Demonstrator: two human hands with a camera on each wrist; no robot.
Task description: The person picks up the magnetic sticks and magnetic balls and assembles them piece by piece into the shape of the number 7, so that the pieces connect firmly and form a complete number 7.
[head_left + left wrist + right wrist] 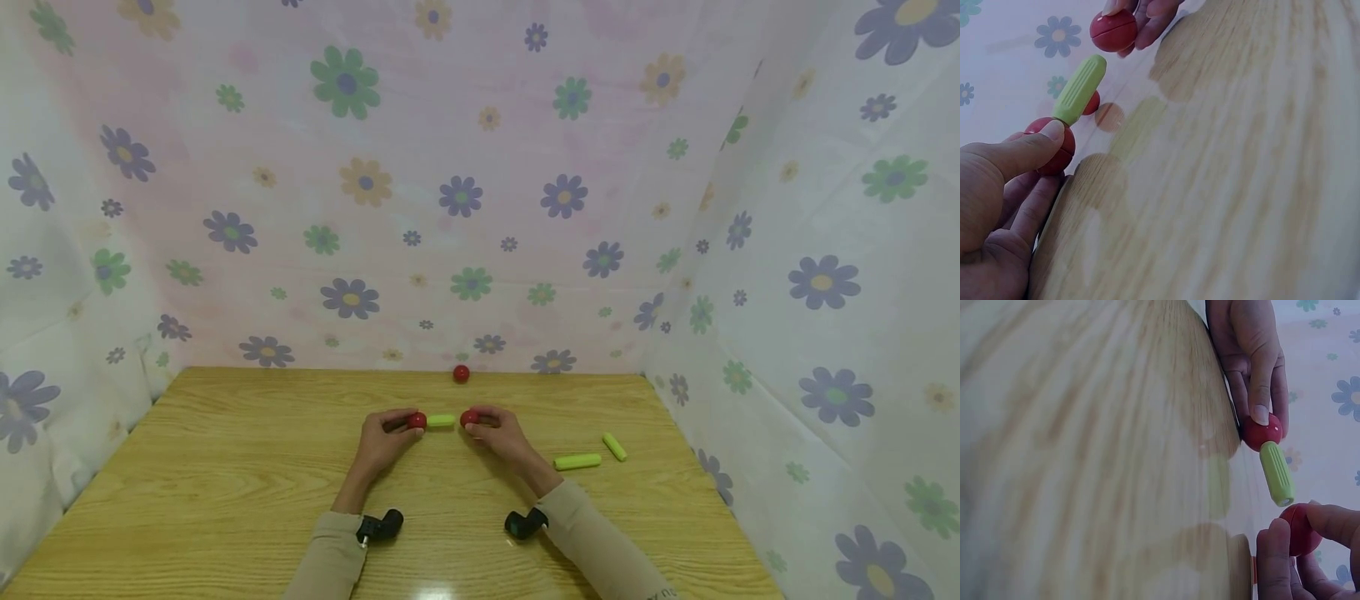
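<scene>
My left hand (381,443) pinches a red ball (417,422) between thumb and fingers. From that ball a ridged light-green rod (441,421) sticks out toward the right, its near end against the ball. My right hand (506,437) grips a second red ball (469,418) by thumb and fingertips, a small gap from the rod's free end. In the right wrist view, that free end (1284,502) shows a pale round tip close above the right hand's ball (1301,530). Both hands are low over the wooden table (247,467).
A third red ball (461,374) lies at the table's back edge, by the flowered cloth (405,267). To the right of my right hand lie a longer green rod (577,462) and a shorter one (614,447). Cloth also hangs along both sides.
</scene>
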